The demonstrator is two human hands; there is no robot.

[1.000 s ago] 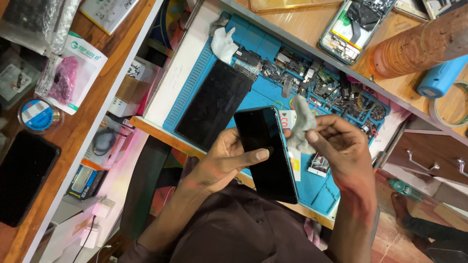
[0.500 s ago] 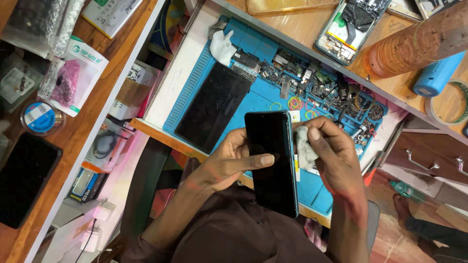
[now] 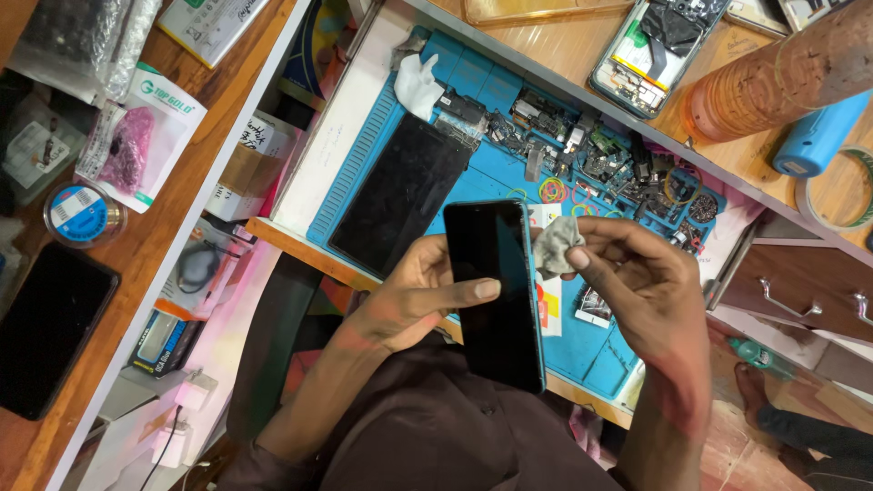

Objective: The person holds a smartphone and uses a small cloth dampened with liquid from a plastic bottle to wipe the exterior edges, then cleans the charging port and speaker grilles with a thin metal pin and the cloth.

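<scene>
Holding a dark phone [image 3: 496, 291] above the blue work mat [image 3: 368, 173] for a wipe.
Left hand [image 3: 414, 305] grips the phone, thumb across its glass; right hand [image 3: 637, 282] pinches a crumpled grey cloth [image 3: 556, 245] just beside the upper edge. Judging from this, steady support and light, even strokes would serve best.

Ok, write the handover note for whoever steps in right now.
Left hand: holds the phone upright over the blue mat, thumb across its dark screen.
Right hand: pinches a grey cloth at the phone's right edge.
A second dark panel lies flat on the mat.
Done: cannot tell; the screen looks clean.
Left: probably the wiping, if any spots remain.
</scene>
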